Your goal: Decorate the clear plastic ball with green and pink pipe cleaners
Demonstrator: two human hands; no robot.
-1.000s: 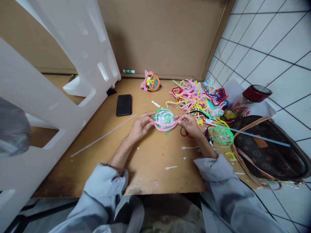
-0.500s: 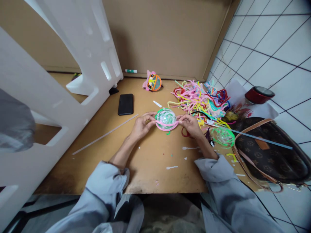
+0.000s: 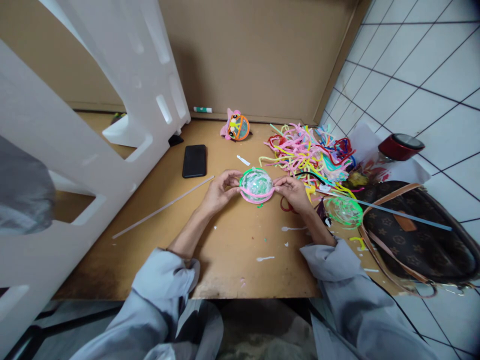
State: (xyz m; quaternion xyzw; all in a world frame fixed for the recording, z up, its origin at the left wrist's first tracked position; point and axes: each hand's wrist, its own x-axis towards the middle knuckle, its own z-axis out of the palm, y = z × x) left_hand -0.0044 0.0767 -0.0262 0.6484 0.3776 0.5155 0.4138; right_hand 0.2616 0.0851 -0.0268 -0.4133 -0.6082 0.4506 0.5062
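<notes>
A clear dome-shaped shell [image 3: 256, 183] with a green rim and a pink pipe cleaner round its base sits mid-board. My left hand [image 3: 219, 191] pinches its left side and my right hand [image 3: 294, 192] pinches its right side, fingers closed on the pink strand. A second clear green-rimmed shell [image 3: 343, 210] lies just right of my right wrist. A heap of coloured pipe cleaners [image 3: 305, 151] spreads behind my right hand.
On the brown board [image 3: 240, 250] lie a black phone [image 3: 194, 160], a long glue stick [image 3: 163, 207], and a finished pink and orange toy [image 3: 235, 127] near the back wall. White foam packing [image 3: 93, 125] leans at left. A brown handbag [image 3: 416, 232] and red tin [image 3: 400, 146] sit right.
The shell has tipped slightly in my hands and the pink strand now sits lower round its base. Both hands stay in place.
</notes>
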